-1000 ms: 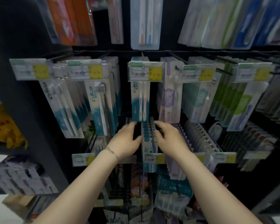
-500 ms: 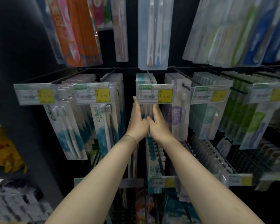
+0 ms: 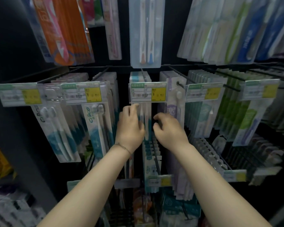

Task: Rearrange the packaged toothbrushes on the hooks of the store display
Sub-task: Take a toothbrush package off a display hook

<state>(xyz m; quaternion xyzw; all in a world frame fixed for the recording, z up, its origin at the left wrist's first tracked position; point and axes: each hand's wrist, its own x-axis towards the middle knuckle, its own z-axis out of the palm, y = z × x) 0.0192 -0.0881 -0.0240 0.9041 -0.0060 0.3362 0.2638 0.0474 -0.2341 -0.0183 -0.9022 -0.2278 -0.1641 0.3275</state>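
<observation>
While left hand (image 3: 129,126) grips the centre pack (image 3: 145,122) by its edge and right hand (image 3: 169,128) hovers loosely curled, empty, best steady both edges, slide straight along the hook (image 3: 143,72).

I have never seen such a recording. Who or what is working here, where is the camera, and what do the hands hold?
There is no machine: these are a person's two bare arms. One camera, worn on the head, looks forward and down, so you see what the person sees. In front is a store display. Packaged toothbrushes hang in rows on black hooks, with price tags at the hook ends. The left hand, with a thin bracelet at its wrist, lies against the middle pack; whether it grips the pack, I cannot tell. The right hand is beside that pack, fingers loosely curled, and holds nothing.
</observation>
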